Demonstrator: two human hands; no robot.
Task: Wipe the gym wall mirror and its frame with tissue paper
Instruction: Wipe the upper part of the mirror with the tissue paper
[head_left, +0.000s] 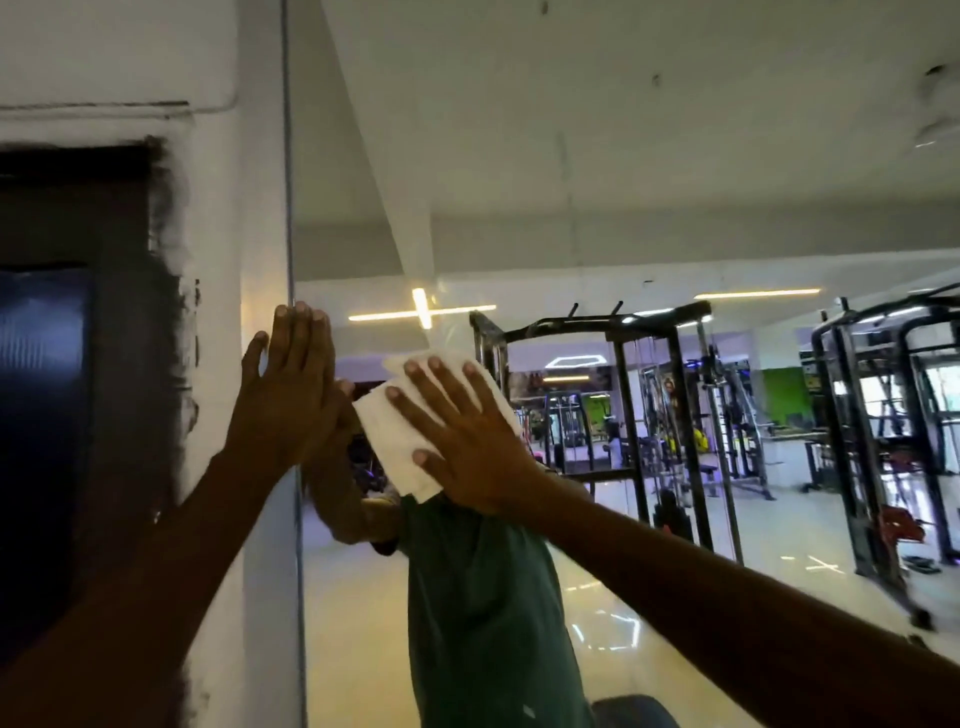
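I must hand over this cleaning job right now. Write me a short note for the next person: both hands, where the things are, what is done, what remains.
Left hand: open, flat, fingers straight, resting at the mirror's left edge.
Right hand: open, fingers spread, pressing the folded white tissue paper flat on the mirror, near that edge.
Done: cannot tell how much is already wiped.
Left: specks show on the upper glass; go on there, then along the edge.

White wall (218, 312) at left, smeared black beside dark doorway (47, 389); white ceiling (623, 130) upper right.
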